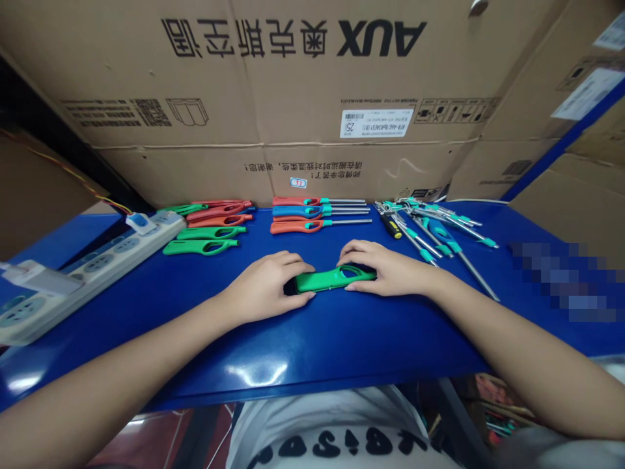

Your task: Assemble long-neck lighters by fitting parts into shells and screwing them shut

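A green lighter handle [319, 281] lies level between my hands, just above or on the blue table; I cannot tell which. My left hand [278, 283] grips its broad end between thumb and fingers. At the end with the trigger loop, my right hand [374, 267] pinches it. No metal tube shows on this handle. Beyond it, three long-necked lighters [297, 226] with metal tubes lie in a row, two red and one blue. Several green and red lighter handles [202, 246] without tubes are lined up to the left.
Metal lighter tubes with teal parts [432, 225] lie in a pile at the right, with a black and yellow screwdriver [392, 226] beside them. A white power strip [105, 270] with plugs runs along the left. A large cardboard sheet [293, 124] stands behind the blue table [205, 358].
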Demonstrator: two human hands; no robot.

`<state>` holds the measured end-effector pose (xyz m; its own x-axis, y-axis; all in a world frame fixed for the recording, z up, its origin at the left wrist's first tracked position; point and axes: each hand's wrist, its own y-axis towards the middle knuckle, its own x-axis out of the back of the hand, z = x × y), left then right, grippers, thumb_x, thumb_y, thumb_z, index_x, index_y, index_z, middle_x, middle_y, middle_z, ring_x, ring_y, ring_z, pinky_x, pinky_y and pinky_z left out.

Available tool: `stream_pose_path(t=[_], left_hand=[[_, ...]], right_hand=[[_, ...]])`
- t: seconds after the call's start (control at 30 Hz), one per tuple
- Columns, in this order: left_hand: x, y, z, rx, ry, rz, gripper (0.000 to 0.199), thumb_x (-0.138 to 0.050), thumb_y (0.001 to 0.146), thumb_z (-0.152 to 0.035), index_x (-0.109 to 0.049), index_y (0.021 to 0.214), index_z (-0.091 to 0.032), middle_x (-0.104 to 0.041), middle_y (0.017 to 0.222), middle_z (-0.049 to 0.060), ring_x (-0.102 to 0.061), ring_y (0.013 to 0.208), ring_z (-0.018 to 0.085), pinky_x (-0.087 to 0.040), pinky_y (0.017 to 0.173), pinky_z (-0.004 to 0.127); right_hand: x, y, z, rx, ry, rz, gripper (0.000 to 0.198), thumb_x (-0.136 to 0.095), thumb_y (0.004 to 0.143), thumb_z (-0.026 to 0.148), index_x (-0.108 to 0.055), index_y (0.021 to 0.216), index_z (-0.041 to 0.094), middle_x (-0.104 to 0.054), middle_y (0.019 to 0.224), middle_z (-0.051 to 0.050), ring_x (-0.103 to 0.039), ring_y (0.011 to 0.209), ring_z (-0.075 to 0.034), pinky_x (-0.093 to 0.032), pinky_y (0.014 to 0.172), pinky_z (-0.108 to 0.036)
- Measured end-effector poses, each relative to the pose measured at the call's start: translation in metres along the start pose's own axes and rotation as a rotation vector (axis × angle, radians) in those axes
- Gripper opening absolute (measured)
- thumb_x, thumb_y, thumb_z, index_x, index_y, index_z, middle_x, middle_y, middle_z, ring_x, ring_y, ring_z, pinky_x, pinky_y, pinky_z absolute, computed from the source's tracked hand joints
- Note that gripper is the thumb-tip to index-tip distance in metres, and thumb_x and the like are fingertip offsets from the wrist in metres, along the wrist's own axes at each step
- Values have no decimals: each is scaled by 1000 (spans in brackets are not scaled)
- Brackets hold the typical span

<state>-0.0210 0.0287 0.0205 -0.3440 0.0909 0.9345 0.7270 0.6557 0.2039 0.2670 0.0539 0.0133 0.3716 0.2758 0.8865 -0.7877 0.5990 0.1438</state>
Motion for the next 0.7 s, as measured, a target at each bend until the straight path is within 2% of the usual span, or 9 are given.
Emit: stream_pose_path(t=[0.13, 0.43, 0.7], left_hand=[[0, -1, -1, -3, -12, 12, 30, -65, 92, -33, -67, 119, -21, -69, 109, 6, -65, 102, 24, -52, 89, 36], [-1, -2, 0, -12, -2, -3, 28, -61, 94, -33, -67, 118, -20, -69, 108, 7, -65, 101, 24, -52, 88, 36], [-1, -1, -1, 2, 12, 1, 27, -60, 94, -34, -67, 116, -20, -69, 109, 6, -66, 101, 23, -53, 88, 35]], right_hand=[[1, 0, 0, 7, -3, -3, 42, -66, 90, 46, -64, 126, 23, -58, 128, -12, -55, 122, -27, -40, 108, -48], [-2, 2, 4, 11, -25, -7, 37, -59, 96, 40, -65, 125, 18, -62, 123, -14, -58, 117, -26, -43, 103, -45], [-2, 1, 3, 13, -83, 1, 46, -64, 93, 41, -62, 132, 16, -62, 123, -15, -59, 114, -28, -44, 100, -46]])
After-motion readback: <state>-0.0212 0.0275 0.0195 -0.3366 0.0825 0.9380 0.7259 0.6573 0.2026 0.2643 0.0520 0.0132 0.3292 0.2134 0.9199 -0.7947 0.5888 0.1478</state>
